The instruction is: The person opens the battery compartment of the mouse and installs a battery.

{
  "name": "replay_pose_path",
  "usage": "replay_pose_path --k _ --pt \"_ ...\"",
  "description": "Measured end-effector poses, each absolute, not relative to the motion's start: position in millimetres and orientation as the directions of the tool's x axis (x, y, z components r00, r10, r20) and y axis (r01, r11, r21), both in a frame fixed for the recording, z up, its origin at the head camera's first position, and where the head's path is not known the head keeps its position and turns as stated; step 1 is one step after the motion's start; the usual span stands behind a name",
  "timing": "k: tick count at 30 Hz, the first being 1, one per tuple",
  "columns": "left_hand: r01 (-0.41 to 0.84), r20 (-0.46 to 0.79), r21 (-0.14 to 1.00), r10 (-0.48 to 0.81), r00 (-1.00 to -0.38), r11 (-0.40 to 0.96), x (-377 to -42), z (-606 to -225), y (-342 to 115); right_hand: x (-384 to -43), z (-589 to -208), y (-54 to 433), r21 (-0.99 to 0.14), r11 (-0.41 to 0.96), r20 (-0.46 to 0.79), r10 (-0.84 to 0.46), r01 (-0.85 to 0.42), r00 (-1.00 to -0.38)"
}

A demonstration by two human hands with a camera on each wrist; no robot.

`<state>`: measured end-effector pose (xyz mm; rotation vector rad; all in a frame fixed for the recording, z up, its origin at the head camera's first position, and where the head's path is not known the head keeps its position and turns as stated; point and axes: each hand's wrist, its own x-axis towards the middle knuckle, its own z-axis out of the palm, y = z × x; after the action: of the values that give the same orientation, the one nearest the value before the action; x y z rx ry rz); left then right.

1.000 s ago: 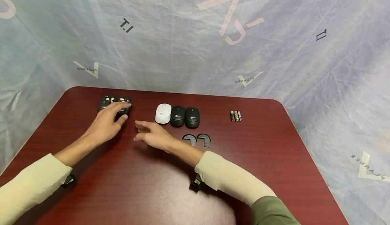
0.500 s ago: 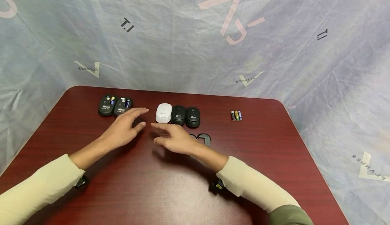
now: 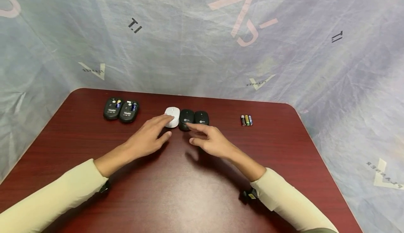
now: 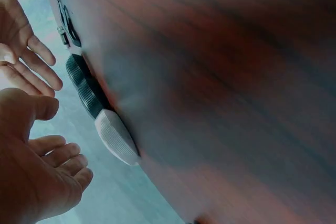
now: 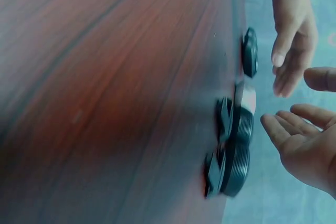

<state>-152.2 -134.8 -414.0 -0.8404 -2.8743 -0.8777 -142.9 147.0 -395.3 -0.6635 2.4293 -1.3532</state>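
My left hand (image 3: 145, 138) hovers with extended fingers over the table, its fingertips overlapping the white computer mouse (image 3: 173, 112) in the head view. My right hand (image 3: 214, 141) is raised with loose fingers near two black computer mice, the middle one (image 3: 187, 116) and the right one (image 3: 201, 117). Neither hand holds anything. All three mice stand side by side in a row, tops up. Two battery covers, a nearer one (image 5: 212, 176) and a farther one (image 5: 224, 119), show in the right wrist view; my right hand hides them in the head view.
At the back left lie two upturned black mice, the left one (image 3: 111, 112) and the right one (image 3: 127, 113), battery bays uncovered with a battery in each. Three loose batteries (image 3: 247, 120) lie at the right. A fabric backdrop (image 3: 189, 43) rises behind the table (image 3: 176, 198).
Both hands have moved right, the left away from the upturned mice to the white mouse, the right to the black mice. The battery covers have become hidden in the head view.
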Motion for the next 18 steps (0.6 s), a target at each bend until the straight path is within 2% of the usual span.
replay_pose_path --k 7,18 --pt "0.592 0.141 0.403 0.591 -0.794 0.698 -156 -418 -111 -144 -398 178 -0.781 0.545 -0.009 -0.498 -0.305 -0.867" --pt "0.62 0.098 0.323 0.626 -0.773 0.715 -166 -424 -90 -152 -402 200 -0.592 0.69 -0.026 -0.532 -0.416 -0.846"
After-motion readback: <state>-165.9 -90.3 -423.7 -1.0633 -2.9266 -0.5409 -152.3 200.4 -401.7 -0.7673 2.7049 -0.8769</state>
